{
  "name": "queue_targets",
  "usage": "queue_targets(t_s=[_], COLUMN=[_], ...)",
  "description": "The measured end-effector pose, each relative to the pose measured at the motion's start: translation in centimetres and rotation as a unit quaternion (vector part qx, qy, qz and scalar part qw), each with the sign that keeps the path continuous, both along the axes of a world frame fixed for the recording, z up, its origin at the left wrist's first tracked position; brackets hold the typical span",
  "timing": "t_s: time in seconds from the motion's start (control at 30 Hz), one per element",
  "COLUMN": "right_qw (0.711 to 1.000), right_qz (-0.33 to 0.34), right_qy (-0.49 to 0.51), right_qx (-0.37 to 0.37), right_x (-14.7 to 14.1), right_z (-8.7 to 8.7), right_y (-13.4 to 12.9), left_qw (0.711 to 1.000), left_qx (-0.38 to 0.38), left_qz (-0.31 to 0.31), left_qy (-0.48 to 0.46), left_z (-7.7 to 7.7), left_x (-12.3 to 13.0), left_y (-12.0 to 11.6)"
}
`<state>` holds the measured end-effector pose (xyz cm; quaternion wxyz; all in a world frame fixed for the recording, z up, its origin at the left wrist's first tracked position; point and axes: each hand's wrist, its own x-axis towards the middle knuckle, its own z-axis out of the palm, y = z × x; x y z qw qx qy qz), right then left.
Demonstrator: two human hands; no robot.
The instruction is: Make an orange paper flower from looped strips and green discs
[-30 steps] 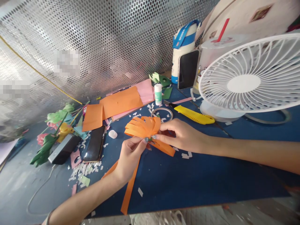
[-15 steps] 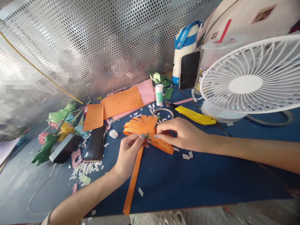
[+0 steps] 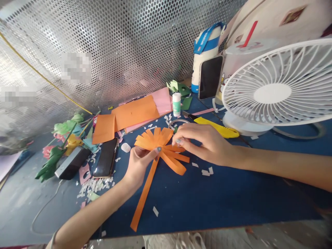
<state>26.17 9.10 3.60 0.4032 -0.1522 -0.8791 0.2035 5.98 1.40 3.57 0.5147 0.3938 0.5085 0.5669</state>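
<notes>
An orange paper-strip flower (image 3: 155,139) with looped petals lies just above the blue table, pinched by my left hand (image 3: 138,164). The thumb of that hand presses on the flower's centre, its other fingers mostly hidden beneath the petals. One long orange paper strip (image 3: 144,202) runs from the flower down towards the table's front edge. To the flower's right, my right hand (image 3: 203,141) is closed with its fingertips drawn together beside the petals. Whatever those fingertips hold, if anything, is too small to make out.
Behind the flower stand a glue stick (image 3: 176,104) and orange paper sheets (image 3: 136,111). A yellow utility knife (image 3: 223,129) lies past my right hand, near a white fan (image 3: 272,93). At left are a phone (image 3: 105,158), paper flowers (image 3: 64,138) and paper scraps (image 3: 93,185).
My right hand has drawn back slightly to the right from the flower's centre. A small green piece seen there before no longer shows. The long strip's lower end has shifted left.
</notes>
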Motion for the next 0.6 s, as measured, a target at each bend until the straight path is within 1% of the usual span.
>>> queue_targets(t_s=[0.13, 0.23, 0.37, 0.47, 0.6], right_qw=[1.000, 1.000, 0.999, 0.998, 0.998], right_qz=[-0.021, -0.016, -0.011, -0.020, -0.015], right_qy=[0.008, -0.007, -0.029, -0.028, -0.010], right_qx=[0.002, 0.019, 0.042, 0.057, 0.061], right_x=[-0.07, -0.21, -0.23, -0.17, -0.19], right_z=[-0.21, -0.43, -0.51, -0.47, -0.37], right_y=[0.47, 0.51, 0.43, 0.32, 0.20], left_qw=[0.999, 0.995, 0.989, 0.986, 0.987], left_qx=[0.016, 0.030, 0.050, 0.061, 0.054], left_qz=[-0.022, -0.042, -0.049, -0.056, -0.065], left_qy=[0.043, 0.084, 0.131, 0.143, 0.139], left_z=[-0.09, -0.15, -0.12, -0.23, -0.50], left_x=[0.01, 0.08, 0.23, 0.32, 0.35], left_y=[0.23, 0.15, -0.17, -0.40, -0.57])
